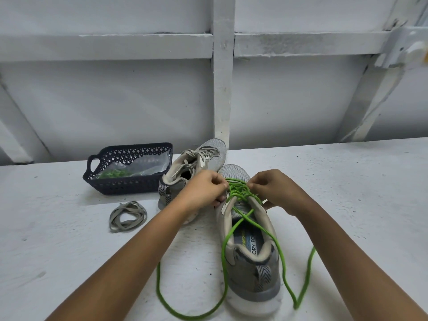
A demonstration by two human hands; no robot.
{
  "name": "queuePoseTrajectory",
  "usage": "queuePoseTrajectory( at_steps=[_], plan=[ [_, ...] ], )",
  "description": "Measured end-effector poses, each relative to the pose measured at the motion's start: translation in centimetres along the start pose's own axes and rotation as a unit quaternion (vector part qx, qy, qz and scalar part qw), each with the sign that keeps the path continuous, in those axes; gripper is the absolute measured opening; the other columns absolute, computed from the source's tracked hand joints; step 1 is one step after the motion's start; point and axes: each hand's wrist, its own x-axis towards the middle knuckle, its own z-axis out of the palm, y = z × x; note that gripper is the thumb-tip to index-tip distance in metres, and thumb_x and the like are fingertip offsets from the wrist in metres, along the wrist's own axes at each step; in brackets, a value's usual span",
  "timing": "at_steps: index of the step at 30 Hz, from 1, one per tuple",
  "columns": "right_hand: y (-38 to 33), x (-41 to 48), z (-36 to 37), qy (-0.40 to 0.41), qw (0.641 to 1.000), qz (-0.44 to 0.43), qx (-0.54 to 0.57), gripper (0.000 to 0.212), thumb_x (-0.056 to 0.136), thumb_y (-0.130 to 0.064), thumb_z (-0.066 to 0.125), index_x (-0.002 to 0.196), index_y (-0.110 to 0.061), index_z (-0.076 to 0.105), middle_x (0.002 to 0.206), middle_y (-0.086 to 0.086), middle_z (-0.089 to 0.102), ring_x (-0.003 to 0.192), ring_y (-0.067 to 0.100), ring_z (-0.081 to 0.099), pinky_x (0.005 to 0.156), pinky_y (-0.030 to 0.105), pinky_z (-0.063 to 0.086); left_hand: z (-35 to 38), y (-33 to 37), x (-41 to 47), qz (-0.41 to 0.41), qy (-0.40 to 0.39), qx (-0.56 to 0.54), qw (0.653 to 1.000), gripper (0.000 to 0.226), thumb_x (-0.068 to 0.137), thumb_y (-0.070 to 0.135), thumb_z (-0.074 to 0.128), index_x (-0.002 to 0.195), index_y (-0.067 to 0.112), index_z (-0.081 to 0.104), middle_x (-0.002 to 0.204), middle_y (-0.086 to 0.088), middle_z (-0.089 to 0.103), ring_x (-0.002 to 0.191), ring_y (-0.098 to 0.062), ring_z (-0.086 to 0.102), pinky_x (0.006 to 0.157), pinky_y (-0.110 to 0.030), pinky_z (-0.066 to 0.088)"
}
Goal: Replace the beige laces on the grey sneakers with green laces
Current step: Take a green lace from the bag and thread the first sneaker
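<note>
While the left hand (206,189) and right hand (274,191) pinch the green lace (239,193),
one hard tug could pull an end out.

Grey sneaker (254,288) with green lace (239,191)
</note>
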Motion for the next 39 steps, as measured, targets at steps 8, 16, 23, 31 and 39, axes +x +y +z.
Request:
queuePoseTrajectory(
  at_steps=[8, 16, 23, 31, 39],
  plan=[
    [0.3, 0.8, 0.6, 0.034, 0.992, -0.035, -0.116, 0.020, 0.087, -0.005, 0.054, 0.072, -0.014, 0.064, 0.075, 0.014, 0.069, 0.048, 0.015, 0.059, 0.042, 0.015, 0.047, 0.0, -0.3, 0.4, 0.099, 0.039, 0.173, 0.979, 0.009, 0.084, 0.010, 0.064, 0.084, 0.017, 0.071, 0.081, 0.004, 0.067, 0.069, -0.007, 0.058, 0.066, -0.019, 0.047],
    [0.7, 1.1, 1.2, 0.046, 0.983, -0.065, -0.162, 0.013, 0.095, -0.015, 0.049, 0.091, -0.009, 0.060, 0.085, 0.005, 0.060, 0.074, 0.022, 0.058, 0.054, 0.016, 0.038, 0.6, -0.4, 0.9, 0.101, 0.075, 0.270, 0.954, 0.014, 0.095, 0.021, 0.050, 0.099, 0.015, 0.062, 0.107, -0.002, 0.062, 0.098, -0.017, 0.054, 0.073, -0.026, 0.035],
    [0.9, 1.2, 0.8, 0.066, 0.994, -0.045, -0.080, 0.014, 0.096, -0.013, 0.050, 0.088, -0.007, 0.061, 0.073, 0.003, 0.061, 0.052, 0.014, 0.055, 0.039, 0.014, 0.042, 0.1, -0.2, 0.9, 0.089, 0.072, 0.204, 0.972, 0.014, 0.094, 0.011, 0.048, 0.091, 0.013, 0.061, 0.069, 0.000, 0.064, 0.056, -0.010, 0.061, 0.060, -0.024, 0.053],
    [0.9, 1.6, 1.3, 0.090, 0.980, -0.064, -0.163, 0.011, 0.088, -0.009, 0.058, 0.085, -0.012, 0.068, 0.081, 0.001, 0.063, 0.052, 0.006, 0.052, 0.049, 0.016, 0.045, 0.4, 0.3, 1.3, 0.108, 0.084, 0.314, 0.939, 0.020, 0.087, 0.009, 0.053, 0.097, 0.013, 0.070, 0.103, -0.007, 0.068, 0.097, -0.021, 0.060, 0.075, -0.025, 0.042],
    [1.1, 2.0, 1.4, 0.073, 0.969, -0.088, -0.220, 0.014, 0.092, -0.014, 0.051, 0.096, -0.007, 0.063, 0.099, 0.008, 0.066, 0.095, 0.025, 0.058, 0.079, 0.032, 0.044, 0.8, 0.1, 1.8, 0.121, 0.086, 0.365, 0.919, 0.019, 0.094, 0.011, 0.047, 0.102, 0.004, 0.062, 0.112, -0.013, 0.062, 0.108, -0.027, 0.053, 0.088, -0.032, 0.036]
  ],
)
